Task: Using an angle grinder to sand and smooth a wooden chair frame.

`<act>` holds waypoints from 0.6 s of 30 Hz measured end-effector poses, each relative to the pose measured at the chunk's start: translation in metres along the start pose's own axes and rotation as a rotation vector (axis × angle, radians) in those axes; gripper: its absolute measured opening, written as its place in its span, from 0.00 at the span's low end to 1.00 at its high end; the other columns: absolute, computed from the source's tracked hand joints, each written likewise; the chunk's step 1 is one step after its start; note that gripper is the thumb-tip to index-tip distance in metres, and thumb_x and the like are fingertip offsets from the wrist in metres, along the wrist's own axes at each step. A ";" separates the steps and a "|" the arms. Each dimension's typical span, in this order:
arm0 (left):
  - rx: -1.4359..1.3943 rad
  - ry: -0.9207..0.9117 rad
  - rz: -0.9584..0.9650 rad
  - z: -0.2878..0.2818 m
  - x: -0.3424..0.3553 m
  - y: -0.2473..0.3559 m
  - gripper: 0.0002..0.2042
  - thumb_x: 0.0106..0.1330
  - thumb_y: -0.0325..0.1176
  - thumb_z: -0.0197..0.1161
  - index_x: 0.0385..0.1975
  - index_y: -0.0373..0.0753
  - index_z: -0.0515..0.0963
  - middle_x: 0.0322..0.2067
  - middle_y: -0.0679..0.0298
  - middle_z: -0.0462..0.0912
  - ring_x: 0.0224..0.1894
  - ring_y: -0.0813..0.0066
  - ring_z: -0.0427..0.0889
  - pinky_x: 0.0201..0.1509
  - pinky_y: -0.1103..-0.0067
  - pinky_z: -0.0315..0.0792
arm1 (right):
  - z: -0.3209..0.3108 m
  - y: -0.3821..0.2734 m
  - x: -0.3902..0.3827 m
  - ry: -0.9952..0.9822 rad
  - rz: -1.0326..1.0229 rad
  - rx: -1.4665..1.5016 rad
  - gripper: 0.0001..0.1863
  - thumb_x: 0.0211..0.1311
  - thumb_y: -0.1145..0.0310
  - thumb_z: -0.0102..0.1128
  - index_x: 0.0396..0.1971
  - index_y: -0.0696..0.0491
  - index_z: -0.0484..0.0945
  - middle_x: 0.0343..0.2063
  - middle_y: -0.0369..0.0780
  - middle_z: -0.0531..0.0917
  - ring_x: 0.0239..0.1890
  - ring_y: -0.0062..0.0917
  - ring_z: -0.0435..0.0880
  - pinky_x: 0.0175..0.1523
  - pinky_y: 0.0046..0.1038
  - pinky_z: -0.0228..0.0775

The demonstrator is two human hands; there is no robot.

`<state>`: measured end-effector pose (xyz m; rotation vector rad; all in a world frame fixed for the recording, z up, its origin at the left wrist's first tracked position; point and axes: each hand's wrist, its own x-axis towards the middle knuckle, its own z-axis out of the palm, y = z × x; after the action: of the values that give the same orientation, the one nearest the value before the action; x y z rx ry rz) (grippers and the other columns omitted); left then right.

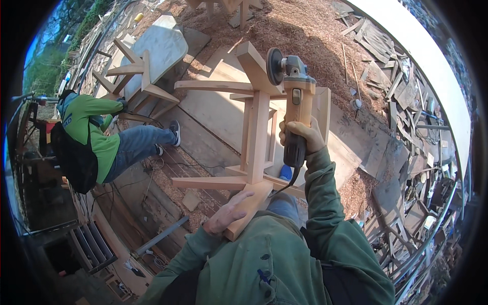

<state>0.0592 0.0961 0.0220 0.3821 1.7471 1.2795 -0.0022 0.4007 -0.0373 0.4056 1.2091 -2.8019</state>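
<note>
A pale wooden chair frame stands in front of me, with its legs and rails sticking out to the left and up. My left hand lies on its near wooden piece, close to my body, fingers stretched out along the wood. My right hand is wrapped round the black-and-tan body of an angle grinder, held upright over the frame's right side. A dark round disc on the grinder's head faces left, beside the frame's upper end; whether they touch I cannot tell. The grinder's cord runs down behind my right arm.
To the left a person in a bright green jacket bends over another wooden frame by a pale slab-like table. Wood shavings cover the ground ahead. Scrap wood is heaped on the right. Cords cross the floor at left.
</note>
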 end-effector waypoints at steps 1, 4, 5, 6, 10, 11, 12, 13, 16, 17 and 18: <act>-0.040 -0.050 -0.062 -0.002 0.003 0.003 0.36 0.63 0.51 0.55 0.65 0.31 0.60 0.66 0.49 0.59 0.71 0.56 0.54 0.74 0.67 0.43 | 0.004 -0.003 0.000 0.012 -0.006 -0.001 0.17 0.52 0.67 0.64 0.38 0.61 0.74 0.26 0.43 0.79 0.24 0.27 0.81 0.28 0.26 0.76; -0.114 -0.147 -0.190 -0.008 0.013 0.008 0.39 0.64 0.51 0.53 0.67 0.28 0.54 0.68 0.50 0.55 0.72 0.56 0.52 0.74 0.69 0.40 | 0.008 -0.009 0.002 0.034 -0.021 0.002 0.16 0.51 0.65 0.65 0.34 0.61 0.76 0.23 0.41 0.80 0.22 0.24 0.81 0.28 0.24 0.75; -0.108 -0.130 -0.179 -0.006 0.017 0.004 0.40 0.64 0.50 0.55 0.68 0.28 0.52 0.69 0.50 0.54 0.71 0.56 0.52 0.74 0.69 0.41 | 0.007 -0.011 0.004 0.005 -0.014 -0.016 0.15 0.51 0.66 0.66 0.33 0.61 0.76 0.22 0.41 0.80 0.22 0.24 0.81 0.28 0.24 0.75; -0.103 -0.113 -0.168 -0.005 0.021 -0.003 0.41 0.64 0.50 0.56 0.68 0.29 0.50 0.69 0.50 0.53 0.71 0.56 0.53 0.74 0.70 0.42 | 0.006 -0.013 0.006 -0.024 -0.006 -0.035 0.15 0.51 0.66 0.66 0.33 0.62 0.76 0.22 0.41 0.80 0.22 0.24 0.81 0.28 0.24 0.75; -0.077 -0.037 -0.253 0.006 0.042 -0.049 0.45 0.60 0.47 0.64 0.69 0.29 0.45 0.68 0.49 0.53 0.70 0.56 0.55 0.73 0.70 0.45 | 0.008 -0.011 0.003 -0.050 0.005 -0.019 0.14 0.51 0.66 0.66 0.32 0.61 0.77 0.22 0.41 0.80 0.22 0.24 0.81 0.28 0.25 0.76; -0.071 -0.004 -0.295 0.009 0.049 -0.062 0.47 0.59 0.46 0.67 0.69 0.28 0.44 0.68 0.48 0.54 0.70 0.55 0.55 0.73 0.69 0.47 | 0.007 -0.012 0.003 -0.053 0.007 -0.008 0.14 0.51 0.66 0.66 0.31 0.61 0.77 0.21 0.41 0.80 0.22 0.24 0.81 0.28 0.25 0.76; -0.070 -0.009 -0.295 0.012 0.059 -0.071 0.47 0.59 0.46 0.67 0.69 0.28 0.44 0.68 0.48 0.54 0.70 0.55 0.55 0.73 0.69 0.47 | 0.004 -0.012 0.003 -0.048 0.006 -0.009 0.14 0.51 0.66 0.66 0.31 0.61 0.77 0.21 0.41 0.80 0.22 0.24 0.81 0.28 0.25 0.76; -0.108 -0.015 -0.338 0.013 0.066 -0.078 0.50 0.56 0.45 0.70 0.69 0.28 0.43 0.67 0.47 0.55 0.70 0.55 0.56 0.73 0.69 0.48 | 0.003 -0.011 0.004 -0.051 0.012 -0.010 0.16 0.51 0.66 0.66 0.35 0.61 0.75 0.23 0.42 0.80 0.22 0.25 0.81 0.28 0.25 0.76; -0.191 -0.036 -0.435 0.016 0.087 -0.109 0.55 0.51 0.44 0.75 0.69 0.27 0.42 0.66 0.45 0.56 0.69 0.54 0.57 0.72 0.69 0.50 | -0.003 -0.008 0.006 -0.046 0.034 -0.013 0.21 0.50 0.66 0.65 0.43 0.60 0.73 0.28 0.43 0.79 0.24 0.26 0.81 0.28 0.27 0.75; 0.000 0.030 -0.370 0.015 0.084 -0.117 0.56 0.49 0.46 0.76 0.69 0.26 0.41 0.66 0.43 0.56 0.68 0.54 0.57 0.72 0.69 0.50 | 0.005 -0.011 0.004 -0.085 0.017 0.012 0.19 0.51 0.66 0.65 0.40 0.61 0.74 0.26 0.42 0.79 0.24 0.26 0.81 0.28 0.26 0.76; 0.175 0.062 -0.312 0.016 0.092 -0.130 0.58 0.47 0.47 0.76 0.68 0.25 0.41 0.65 0.42 0.56 0.68 0.53 0.57 0.72 0.69 0.50 | 0.003 -0.012 0.006 -0.088 0.011 0.027 0.17 0.51 0.66 0.66 0.37 0.61 0.75 0.25 0.42 0.80 0.23 0.25 0.81 0.29 0.26 0.76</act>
<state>0.0550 0.1147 -0.1366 0.1597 1.8920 0.9288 -0.0103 0.4069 -0.0287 0.2867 1.1494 -2.7971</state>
